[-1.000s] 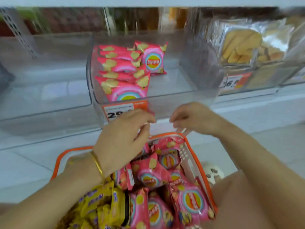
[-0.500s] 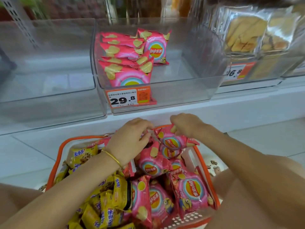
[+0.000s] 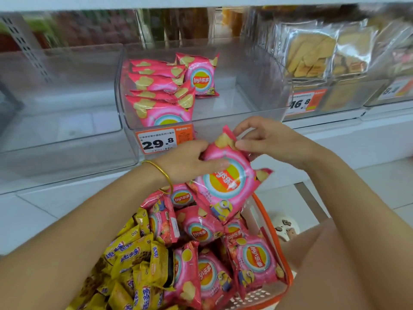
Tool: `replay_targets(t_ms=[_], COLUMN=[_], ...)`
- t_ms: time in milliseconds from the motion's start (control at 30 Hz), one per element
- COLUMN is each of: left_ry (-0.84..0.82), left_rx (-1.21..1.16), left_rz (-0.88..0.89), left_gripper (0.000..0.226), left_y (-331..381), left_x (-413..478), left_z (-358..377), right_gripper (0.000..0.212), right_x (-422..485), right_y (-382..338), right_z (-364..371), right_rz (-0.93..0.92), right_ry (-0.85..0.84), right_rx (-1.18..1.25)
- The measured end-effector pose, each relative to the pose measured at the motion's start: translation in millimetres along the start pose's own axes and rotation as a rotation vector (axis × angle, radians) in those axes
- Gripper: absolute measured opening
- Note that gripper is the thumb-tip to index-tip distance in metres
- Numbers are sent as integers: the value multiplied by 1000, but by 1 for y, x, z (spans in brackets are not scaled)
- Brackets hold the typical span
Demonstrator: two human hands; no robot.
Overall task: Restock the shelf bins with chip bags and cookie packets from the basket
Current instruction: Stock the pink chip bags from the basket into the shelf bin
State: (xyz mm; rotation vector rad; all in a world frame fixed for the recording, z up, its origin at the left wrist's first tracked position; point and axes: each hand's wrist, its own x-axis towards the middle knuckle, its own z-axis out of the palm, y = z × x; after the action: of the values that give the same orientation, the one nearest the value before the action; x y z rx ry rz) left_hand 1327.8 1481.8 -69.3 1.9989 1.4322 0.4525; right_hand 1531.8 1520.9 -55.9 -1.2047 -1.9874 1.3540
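Shop shelf (image 3: 335, 135) of clear bins; middle bin (image 3: 223, 101) holds pink chip bags (image 3: 161, 95). One Lay's chip bag (image 3: 225, 182) gripped by left hand (image 3: 187, 161) and right hand (image 3: 266, 139) together, above orange basket (image 3: 260, 202), below bin front.

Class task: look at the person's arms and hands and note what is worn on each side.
Neither side shows a sleeve or a glove. The left hand has a thin gold bangle round its wrist. The right hand and its wrist wear nothing, and no rings show on either hand.
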Motion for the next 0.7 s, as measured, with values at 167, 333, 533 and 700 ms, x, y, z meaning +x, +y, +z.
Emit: replay_targets(t_ms=[167,333,533,700], left_ry=[185,216,344,491], left_rx=[-222,-241,-343,-235], left_rz=[-14,-15,17,-32], left_gripper=[84,78,26,42], left_y=[1,15,42,55], left_x=[-1,3,21,58], left_z=[-12,-20,-53,-88], right_gripper=[58,24,38,44], right_x=[-11,-5,13,34], right_y=[-3,-10,-32,-62], right_z=[4,2,-10,-28], right_rz=[92,125,151,86], right_ry=[18,139,270,197], right_rx=[286,436,639,499])
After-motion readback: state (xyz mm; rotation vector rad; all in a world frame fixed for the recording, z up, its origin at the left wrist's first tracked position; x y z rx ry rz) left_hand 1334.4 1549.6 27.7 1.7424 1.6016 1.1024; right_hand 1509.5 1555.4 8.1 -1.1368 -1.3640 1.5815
